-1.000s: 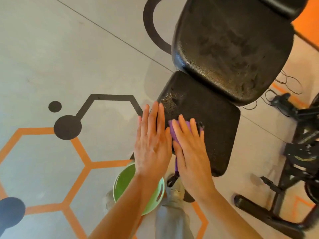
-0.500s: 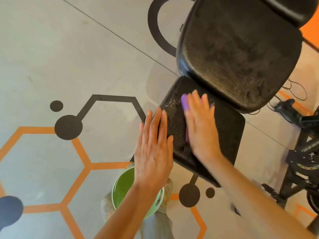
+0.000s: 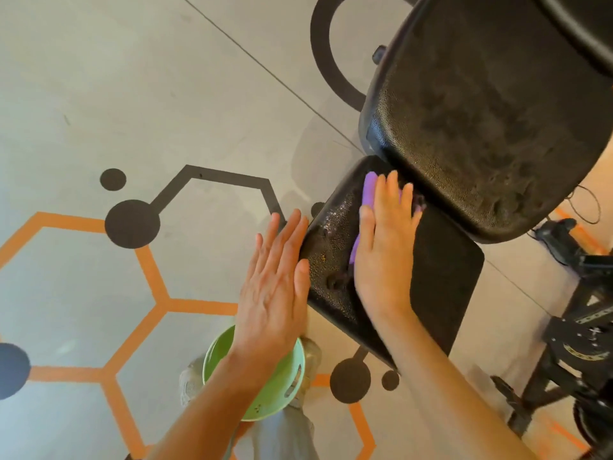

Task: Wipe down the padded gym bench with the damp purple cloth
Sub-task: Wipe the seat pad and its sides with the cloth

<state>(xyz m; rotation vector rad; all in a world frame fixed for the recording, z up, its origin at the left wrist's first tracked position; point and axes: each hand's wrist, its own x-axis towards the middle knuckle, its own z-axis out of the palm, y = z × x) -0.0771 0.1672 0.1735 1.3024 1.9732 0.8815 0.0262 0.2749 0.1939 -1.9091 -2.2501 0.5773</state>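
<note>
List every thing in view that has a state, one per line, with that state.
purple cloth: spread flat on the seat pad, mostly hidden under the right hand
right hand: fingers straight, pressing the cloth
left hand: fingers straight, at the seat pad's left edge
seat pad: glistening at its left side
back pad: smudged
green bowl: upright on the floor

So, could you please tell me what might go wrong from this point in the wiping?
The right hand presses the purple cloth flat, close under the backrest pad; fingertips might jam in that gap. The left hand rests at the seat pad edge and could slip off. The green bowl by the feet might get kicked.
</note>
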